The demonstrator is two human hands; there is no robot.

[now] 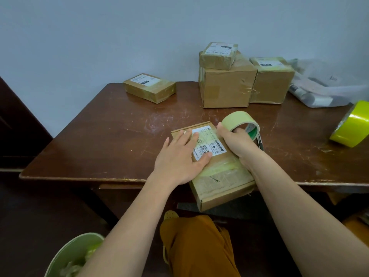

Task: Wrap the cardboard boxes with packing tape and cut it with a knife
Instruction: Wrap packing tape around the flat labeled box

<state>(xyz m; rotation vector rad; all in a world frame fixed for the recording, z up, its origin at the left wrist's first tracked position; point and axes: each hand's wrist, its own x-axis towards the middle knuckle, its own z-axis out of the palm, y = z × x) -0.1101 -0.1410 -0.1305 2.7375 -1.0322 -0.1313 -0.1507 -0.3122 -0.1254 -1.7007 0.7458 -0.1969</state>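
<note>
A flat cardboard box (221, 176) with a white shipping label lies at the table's front edge, its near end hanging over the edge. A band of pale tape crosses its top. My left hand (180, 156) presses flat on the box and the label, fingers straight. My right hand (236, 141) grips a pale green roll of packing tape (238, 121) at the box's right side, fingers through its core. No knife is visible.
The brown wooden table (99, 140) carries a small taped box (149, 87) at the back, three stacked boxes (227, 84) behind, a clear plastic bin (327, 86), and a bright yellow tape roll (351, 124) at the right. A green wastebasket (75, 254) stands on the floor at left.
</note>
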